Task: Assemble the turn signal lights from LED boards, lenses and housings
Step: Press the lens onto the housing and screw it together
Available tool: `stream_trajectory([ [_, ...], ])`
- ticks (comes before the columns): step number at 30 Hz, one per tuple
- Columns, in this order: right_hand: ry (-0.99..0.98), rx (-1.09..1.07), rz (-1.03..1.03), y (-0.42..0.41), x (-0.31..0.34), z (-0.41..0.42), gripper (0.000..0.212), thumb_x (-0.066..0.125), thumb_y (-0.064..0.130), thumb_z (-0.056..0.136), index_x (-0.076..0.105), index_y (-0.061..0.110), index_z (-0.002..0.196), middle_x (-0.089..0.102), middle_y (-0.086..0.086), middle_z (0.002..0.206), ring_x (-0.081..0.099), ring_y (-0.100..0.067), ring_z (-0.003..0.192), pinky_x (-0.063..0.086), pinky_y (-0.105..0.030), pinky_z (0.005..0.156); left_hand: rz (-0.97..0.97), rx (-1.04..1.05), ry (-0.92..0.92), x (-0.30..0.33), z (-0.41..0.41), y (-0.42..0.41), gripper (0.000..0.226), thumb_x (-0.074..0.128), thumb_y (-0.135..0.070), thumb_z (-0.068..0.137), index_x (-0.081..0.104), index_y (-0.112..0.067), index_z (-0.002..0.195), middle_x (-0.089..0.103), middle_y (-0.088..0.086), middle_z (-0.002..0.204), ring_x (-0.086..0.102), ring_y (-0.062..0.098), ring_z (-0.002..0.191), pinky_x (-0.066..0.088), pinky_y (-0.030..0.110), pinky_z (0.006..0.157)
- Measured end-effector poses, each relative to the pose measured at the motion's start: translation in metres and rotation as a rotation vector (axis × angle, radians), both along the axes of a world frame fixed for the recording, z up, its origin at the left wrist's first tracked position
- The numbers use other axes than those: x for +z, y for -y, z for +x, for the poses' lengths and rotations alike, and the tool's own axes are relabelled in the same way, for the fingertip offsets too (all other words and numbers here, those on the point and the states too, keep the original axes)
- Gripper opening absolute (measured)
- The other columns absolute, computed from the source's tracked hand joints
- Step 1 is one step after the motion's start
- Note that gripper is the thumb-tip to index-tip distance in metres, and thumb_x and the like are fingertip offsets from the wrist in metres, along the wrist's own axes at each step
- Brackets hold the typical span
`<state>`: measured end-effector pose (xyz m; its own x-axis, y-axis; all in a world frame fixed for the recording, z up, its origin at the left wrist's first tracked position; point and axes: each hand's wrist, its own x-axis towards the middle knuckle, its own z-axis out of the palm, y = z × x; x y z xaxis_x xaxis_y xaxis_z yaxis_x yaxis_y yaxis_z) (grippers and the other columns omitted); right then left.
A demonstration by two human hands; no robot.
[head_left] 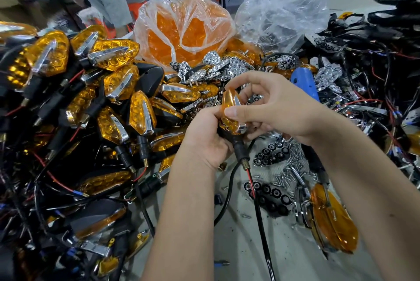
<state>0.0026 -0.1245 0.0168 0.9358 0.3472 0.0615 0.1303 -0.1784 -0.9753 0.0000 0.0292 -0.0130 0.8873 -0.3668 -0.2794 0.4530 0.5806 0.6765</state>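
Your left hand (205,137) grasps the turn signal light (231,113) from below at its black stem; your right hand (270,108) pinches its amber lens, above the desk (241,253) middle. Finished lights (91,89) crowd the left edge, loose screws (295,167) lie right, bagged lenses (184,30) behind.

The lens (229,112) is looking like glossy amber plastic – its trim is shining like chrome. The bag (184,28) is showing thin, crinkled clear plastic.
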Motion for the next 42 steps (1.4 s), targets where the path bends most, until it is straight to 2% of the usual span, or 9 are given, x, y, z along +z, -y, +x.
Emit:
stream_trajectory([
  [2, 0.017, -0.011, 0.02, -0.0002, -0.0001, 0.0005, 0.046, 0.089, 0.027, 0.081, 0.067, 0.028, 0.121, 0.062, -0.022, 0.109, 0.062, -0.013, 0.059, 0.052, -0.024, 0.048, 0.018, 0.014, -0.009, -0.0019, 0.002, -0.0009, 0.04, 0.051, -0.007, 0.073, 0.066, 0.007, 0.107, 0.072, 0.028, 0.1, 0.072, 0.037, 0.079, 0.059, 0.058, 0.092],
  [6, 0.021, -0.003, 0.031, -0.0008, -0.0015, 0.0016, 0.043, 0.088, 0.025, 0.082, 0.066, 0.026, 0.119, 0.058, -0.015, 0.097, 0.057, -0.009, 0.055, 0.052, -0.024, 0.047, 0.037, 0.017, -0.035, -0.0027, 0.003, -0.0014, 0.037, 0.051, -0.008, 0.073, 0.067, 0.008, 0.102, 0.071, 0.027, 0.095, 0.071, 0.037, 0.076, 0.058, 0.057, 0.089],
  [11, 0.065, 0.018, -0.016, -0.0029, -0.0028, 0.0004, 0.044, 0.088, 0.025, 0.083, 0.06, 0.026, 0.116, 0.057, -0.016, 0.099, 0.067, -0.016, 0.061, 0.059, -0.036, 0.055, 0.068, 0.058, -0.069, -0.0047, 0.0037, -0.0001, 0.029, 0.048, -0.009, 0.08, 0.07, 0.002, 0.095, 0.071, 0.023, 0.097, 0.069, 0.036, 0.082, 0.052, 0.055, 0.098],
  [14, 0.129, 0.046, -0.074, -0.0033, -0.001, -0.0002, 0.046, 0.087, 0.023, 0.085, 0.055, 0.026, 0.117, 0.056, -0.016, 0.099, 0.063, -0.015, 0.055, 0.058, -0.036, 0.051, 0.068, 0.064, -0.081, -0.0066, 0.0048, -0.0002, 0.032, 0.041, -0.013, 0.095, 0.071, -0.001, 0.095, 0.072, 0.021, 0.096, 0.069, 0.036, 0.085, 0.057, 0.052, 0.088],
  [19, 0.191, 0.06, -0.125, -0.0037, 0.0015, -0.0013, 0.048, 0.087, 0.023, 0.084, 0.05, 0.025, 0.115, 0.057, -0.015, 0.098, 0.06, -0.011, 0.052, 0.055, -0.028, 0.049, 0.113, 0.081, -0.071, -0.0046, 0.0044, 0.0011, 0.031, 0.042, -0.012, 0.095, 0.071, -0.002, 0.089, 0.072, 0.017, 0.083, 0.069, 0.031, 0.068, 0.063, 0.041, 0.06],
  [23, 0.24, 0.094, -0.191, -0.0063, 0.003, -0.0008, 0.05, 0.088, 0.031, 0.083, 0.049, 0.029, 0.114, 0.06, -0.014, 0.097, 0.055, -0.012, 0.049, 0.046, -0.02, 0.044, 0.1, 0.094, -0.006, -0.0046, -0.0013, -0.0001, 0.022, 0.052, -0.014, 0.075, 0.072, -0.005, 0.076, 0.071, 0.014, 0.074, 0.068, 0.026, 0.06, 0.06, 0.035, 0.059],
  [26, 0.232, 0.07, -0.19, -0.0081, 0.0022, 0.0004, 0.05, 0.089, 0.031, 0.082, 0.049, 0.029, 0.112, 0.061, -0.011, 0.093, 0.055, -0.012, 0.046, 0.045, -0.024, 0.041, 0.121, 0.076, 0.056, -0.0026, -0.0025, -0.0005, 0.024, 0.054, -0.017, 0.067, 0.077, -0.011, 0.064, 0.072, 0.01, 0.071, 0.068, 0.023, 0.056, 0.058, 0.032, 0.06],
  [32, 0.196, 0.083, -0.197, -0.0081, -0.0012, 0.0006, 0.047, 0.089, 0.027, 0.083, 0.05, 0.029, 0.11, 0.061, -0.014, 0.096, 0.052, -0.006, 0.046, 0.04, -0.015, 0.042, 0.098, 0.067, 0.047, -0.0032, -0.0038, 0.0035, 0.036, 0.049, -0.011, 0.081, 0.076, -0.012, 0.058, 0.07, 0.009, 0.065, 0.068, 0.021, 0.051, 0.056, 0.027, 0.048],
  [42, 0.164, 0.037, -0.122, -0.0081, -0.0017, 0.0024, 0.048, 0.089, 0.02, 0.082, 0.056, 0.018, 0.117, 0.059, -0.01, 0.088, 0.056, -0.004, 0.046, 0.045, -0.017, 0.043, 0.076, 0.094, 0.074, -0.007, 0.0011, 0.0035, 0.051, 0.039, -0.015, 0.091, 0.076, -0.014, 0.056, 0.073, 0.007, 0.072, 0.07, 0.019, 0.06, 0.058, 0.031, 0.063],
])
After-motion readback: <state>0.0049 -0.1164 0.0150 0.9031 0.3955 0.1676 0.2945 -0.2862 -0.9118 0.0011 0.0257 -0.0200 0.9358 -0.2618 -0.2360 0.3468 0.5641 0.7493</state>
